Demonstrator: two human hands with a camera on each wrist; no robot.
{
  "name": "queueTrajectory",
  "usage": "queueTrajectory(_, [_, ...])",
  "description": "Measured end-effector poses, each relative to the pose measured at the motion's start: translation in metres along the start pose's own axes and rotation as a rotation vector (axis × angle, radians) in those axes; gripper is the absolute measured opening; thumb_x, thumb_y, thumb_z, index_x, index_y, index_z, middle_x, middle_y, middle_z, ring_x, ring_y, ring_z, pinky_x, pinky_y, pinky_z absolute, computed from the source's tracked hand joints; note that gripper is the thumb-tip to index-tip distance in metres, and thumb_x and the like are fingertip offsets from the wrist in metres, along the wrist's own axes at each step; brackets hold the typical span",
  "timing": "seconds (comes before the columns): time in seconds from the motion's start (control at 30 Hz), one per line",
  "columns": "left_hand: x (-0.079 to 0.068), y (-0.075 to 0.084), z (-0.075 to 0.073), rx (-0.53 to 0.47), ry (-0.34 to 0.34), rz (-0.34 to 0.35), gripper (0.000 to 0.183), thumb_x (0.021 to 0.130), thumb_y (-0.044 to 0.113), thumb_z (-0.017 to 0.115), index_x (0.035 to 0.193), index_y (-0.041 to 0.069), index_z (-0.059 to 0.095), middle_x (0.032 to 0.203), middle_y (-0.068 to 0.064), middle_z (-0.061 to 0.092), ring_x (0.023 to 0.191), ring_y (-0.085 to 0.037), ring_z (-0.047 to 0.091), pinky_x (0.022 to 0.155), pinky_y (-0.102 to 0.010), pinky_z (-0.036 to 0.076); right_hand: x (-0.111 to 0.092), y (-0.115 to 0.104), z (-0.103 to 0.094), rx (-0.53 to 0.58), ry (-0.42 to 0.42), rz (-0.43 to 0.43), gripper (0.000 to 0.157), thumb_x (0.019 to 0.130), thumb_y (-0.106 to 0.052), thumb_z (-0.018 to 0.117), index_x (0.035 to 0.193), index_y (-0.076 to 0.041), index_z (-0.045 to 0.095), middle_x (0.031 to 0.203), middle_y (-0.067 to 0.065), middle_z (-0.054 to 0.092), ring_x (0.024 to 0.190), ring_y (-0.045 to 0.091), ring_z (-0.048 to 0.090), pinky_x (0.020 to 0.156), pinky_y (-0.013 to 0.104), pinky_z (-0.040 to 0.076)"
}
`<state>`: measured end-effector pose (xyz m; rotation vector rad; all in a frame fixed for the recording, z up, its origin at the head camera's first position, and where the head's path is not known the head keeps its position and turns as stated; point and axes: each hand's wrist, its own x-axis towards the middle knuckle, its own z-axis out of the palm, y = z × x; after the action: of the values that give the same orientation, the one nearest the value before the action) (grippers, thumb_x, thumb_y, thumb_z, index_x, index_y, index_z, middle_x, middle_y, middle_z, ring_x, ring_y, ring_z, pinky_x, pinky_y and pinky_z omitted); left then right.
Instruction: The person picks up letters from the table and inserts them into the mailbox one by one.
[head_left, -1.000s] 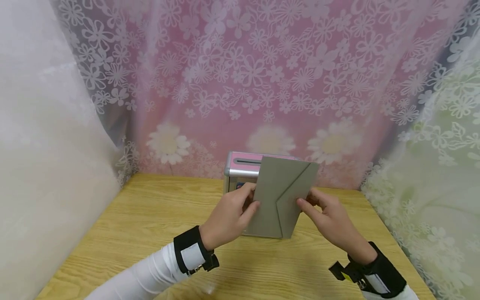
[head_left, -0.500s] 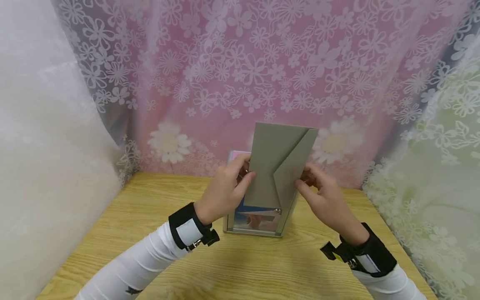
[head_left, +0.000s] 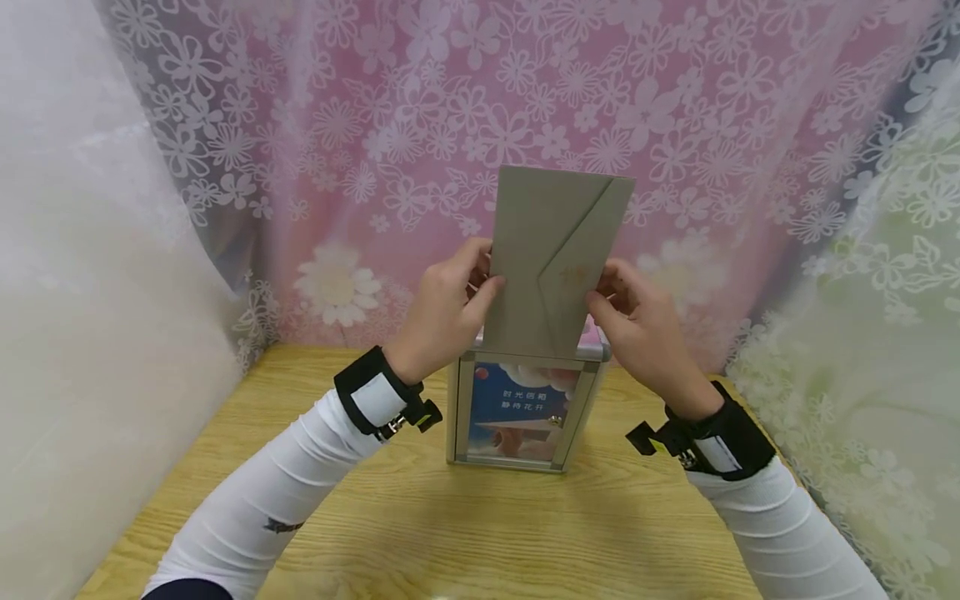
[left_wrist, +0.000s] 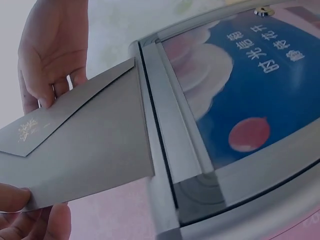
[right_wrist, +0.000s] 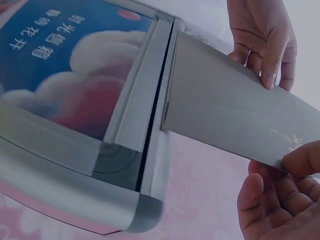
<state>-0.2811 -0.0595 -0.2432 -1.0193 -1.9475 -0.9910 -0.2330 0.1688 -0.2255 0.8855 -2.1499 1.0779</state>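
A grey-beige envelope [head_left: 551,258] stands upright, flap side facing me, with small gold print on the flap. My left hand [head_left: 447,312] pinches its left edge between thumb and fingers. At the right edge my right hand [head_left: 643,329] grips it the same way. Behind and below is a metal-framed letter box [head_left: 517,412] with a blue picture panel, white lettering and a small lock. The envelope's lower end overlaps the box's top edge in the head view. Both wrist views show that end [left_wrist: 142,120] close against the metal frame; whether it touches I cannot tell. The envelope hides the top slot.
The box stands on a wood-grain table [head_left: 360,517]. A pink flowered curtain [head_left: 375,167] hangs behind it, with pale sheets [head_left: 112,292] at the left and right. Each wrist carries a black strap with a small camera [head_left: 427,415].
Both hands have raised the envelope from in front of the box to above its top edge. The box's front panel, covered before, now shows. Both hands keep their grip.
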Motion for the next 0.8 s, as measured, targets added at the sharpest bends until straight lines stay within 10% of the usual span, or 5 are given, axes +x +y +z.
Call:
queueTrajectory(0.4, [0.024,0.001,-0.002,-0.007,0.039,0.053,0.022,0.092,0.001,0.055,0.114,0.000,0.054,0.080,-0.004,0.061,0.070,-0.006,0.053,0.060,-0.026,0.051,0.020,-0.003,-0.005,0.040,0.086,-0.029,0.020,0.090,0.012,0.050,0.109,0.013,0.055,0.089,0.023,0.059,0.074,0.029,0.053,0.062,0.017,0.048])
queueTrajectory(0.8, [0.023,-0.017,0.009,0.014,-0.008,-0.051,0.022,0.094,0.002,0.054,0.115,0.004,0.051,0.082,-0.004,0.061,0.072,-0.006,0.055,0.063,-0.026,0.052,0.023,0.022,0.004,0.049,0.080,-0.046,0.020,0.089,0.014,0.050,0.107,0.011,0.058,0.088,0.023,0.060,0.075,0.029,0.055,0.062,0.022,0.049])
